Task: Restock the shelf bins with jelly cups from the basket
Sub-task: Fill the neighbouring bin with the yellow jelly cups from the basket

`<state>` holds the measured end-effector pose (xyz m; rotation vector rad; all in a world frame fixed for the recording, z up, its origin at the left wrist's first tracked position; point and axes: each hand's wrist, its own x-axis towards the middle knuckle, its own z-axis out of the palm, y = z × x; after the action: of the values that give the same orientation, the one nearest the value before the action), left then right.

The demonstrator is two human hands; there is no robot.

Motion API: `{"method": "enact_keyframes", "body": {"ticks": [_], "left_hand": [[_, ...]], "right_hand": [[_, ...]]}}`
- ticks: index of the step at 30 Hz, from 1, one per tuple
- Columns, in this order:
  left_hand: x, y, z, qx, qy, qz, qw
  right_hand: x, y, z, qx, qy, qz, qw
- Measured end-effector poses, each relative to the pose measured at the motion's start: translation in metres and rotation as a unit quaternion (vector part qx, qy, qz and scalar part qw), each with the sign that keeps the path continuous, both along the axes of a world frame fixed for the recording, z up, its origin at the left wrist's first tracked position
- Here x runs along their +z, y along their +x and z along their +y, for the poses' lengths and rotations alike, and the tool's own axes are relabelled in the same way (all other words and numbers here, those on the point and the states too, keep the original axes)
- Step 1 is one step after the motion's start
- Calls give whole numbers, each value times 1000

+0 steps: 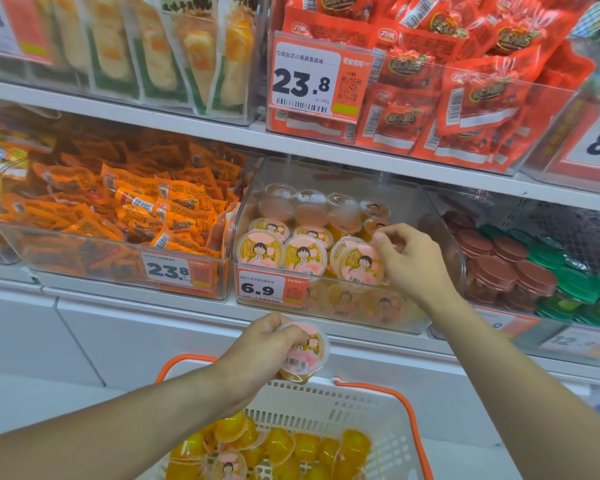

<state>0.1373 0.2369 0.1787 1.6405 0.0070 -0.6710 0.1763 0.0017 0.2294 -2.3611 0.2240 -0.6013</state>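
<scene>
Two bare forearms, no sleeves, left hand [262,344], right hand [413,259], no rings

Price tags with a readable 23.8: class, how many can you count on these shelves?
2. One price tag hangs on the upper bin of red packets; the other is on the lower bin of orange packets. Tags at the edges are cut off or blurred.

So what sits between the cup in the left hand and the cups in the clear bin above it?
In the head view, the bin's front wall with its 6.9 price tag, then the white shelf edge. No other product lies between.
</scene>
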Motion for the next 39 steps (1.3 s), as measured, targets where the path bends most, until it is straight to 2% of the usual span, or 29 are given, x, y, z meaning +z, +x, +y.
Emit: {"method": "enact_keyframes", "body": {"ticks": [4, 7, 12, 16, 19, 26, 30, 33, 35, 36, 39], "left_hand": [[5, 0, -1, -10, 20, -54, 998], [23, 0, -11, -21, 26, -128, 991], [57, 20, -47, -69, 73, -314, 944], [68, 44, -72, -122, 179, -297, 930], [58, 46, -75, -183, 210, -278, 920], [54, 40, -72, -223, 211, -297, 904], [52, 35, -73, -226, 212, -291, 905], [50, 36, -76, -220, 202, -280, 912], [49, 38, -78, -217, 206, -278, 913], [48, 38, -79, -214, 209, -278, 913], [46, 37, -80, -208, 208, -284, 913]], "right_hand": [[3, 19, -10, 4, 34, 75, 997], [14, 33, -17, 36, 27, 142, 989], [30, 47, -15, 68, -12, 209, 976], [29, 56, -12, 58, -43, 218, 973], [25, 63, -10, 33, -79, 211, 974], [14, 75, -8, -31, -65, 193, 979], [10, 81, -6, -57, -107, 211, 970], [12, 77, -4, -64, -123, 150, 979], [15, 69, -6, -37, -113, 101, 988], [17, 65, -7, -9, -121, 108, 987], [16, 58, -12, 68, -154, 198, 966]]}}
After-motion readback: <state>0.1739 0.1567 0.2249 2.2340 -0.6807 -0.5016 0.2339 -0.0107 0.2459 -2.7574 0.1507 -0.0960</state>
